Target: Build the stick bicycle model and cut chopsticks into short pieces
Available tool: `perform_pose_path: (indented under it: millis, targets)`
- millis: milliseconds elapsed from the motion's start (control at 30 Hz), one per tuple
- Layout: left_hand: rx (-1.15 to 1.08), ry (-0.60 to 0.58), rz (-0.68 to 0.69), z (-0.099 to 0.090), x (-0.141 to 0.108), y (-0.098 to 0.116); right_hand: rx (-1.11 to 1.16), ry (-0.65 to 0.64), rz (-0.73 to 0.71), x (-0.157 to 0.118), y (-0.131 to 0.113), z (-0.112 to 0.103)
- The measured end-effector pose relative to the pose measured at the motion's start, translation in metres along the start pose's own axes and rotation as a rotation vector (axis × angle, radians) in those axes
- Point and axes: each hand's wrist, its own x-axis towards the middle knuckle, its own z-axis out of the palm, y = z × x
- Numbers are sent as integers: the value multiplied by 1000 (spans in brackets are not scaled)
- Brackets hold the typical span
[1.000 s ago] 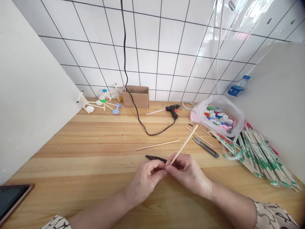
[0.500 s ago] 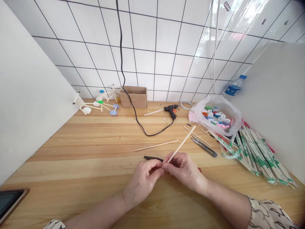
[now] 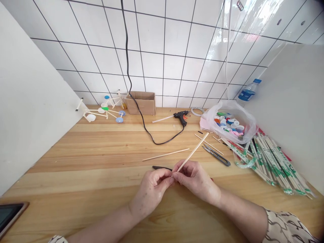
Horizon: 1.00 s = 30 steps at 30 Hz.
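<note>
My left hand (image 3: 152, 194) and my right hand (image 3: 196, 180) meet low over the wooden tabletop (image 3: 76, 162). Their fingertips pinch the lower end of a thin wooden stick (image 3: 193, 152), which slants up and away to the right. A dark pointed tool (image 3: 162, 167) lies behind my left fingers, its far part hidden by my hands. Just right of them lie black thread snips (image 3: 216, 157), and a loose wooden stick (image 3: 165, 154) rests beyond my hands.
A hot glue gun (image 3: 181, 117) and its black cord (image 3: 144, 125) lie at the back, near a cardboard box (image 3: 140, 103). Stick-and-bottle-cap models (image 3: 103, 113) stand back left. A plastic bag of bottle caps (image 3: 227, 123) and wrapped chopsticks (image 3: 270, 165) fill the right. A phone (image 3: 8, 214) sits front left.
The whole view has drifted slightly left. My hands stay together at the stick's lower end, and the stick keeps nearly the same slant.
</note>
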Motion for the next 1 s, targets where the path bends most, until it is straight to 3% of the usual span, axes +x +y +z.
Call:
perform_pose_path:
  millis: [67, 233, 367, 667, 1000]
  targets:
    - [-15, 16, -11, -2, 1, 1, -103, -6, -24, -1, -4, -4]
    - [-60, 76, -66, -12, 6, -2, -649, 5, -178, -10, -13, -20]
    - [-86, 131, -16, -23, 12, -9, -885, -10, -209, -17, -8, -29]
    - [-205, 277, 9, -29, 21, -13, -960, -37, -138, -23, -6, -28]
    - [-268, 306, 18, -32, 22, -9, -1232, -61, -321, -21, 11, -13]
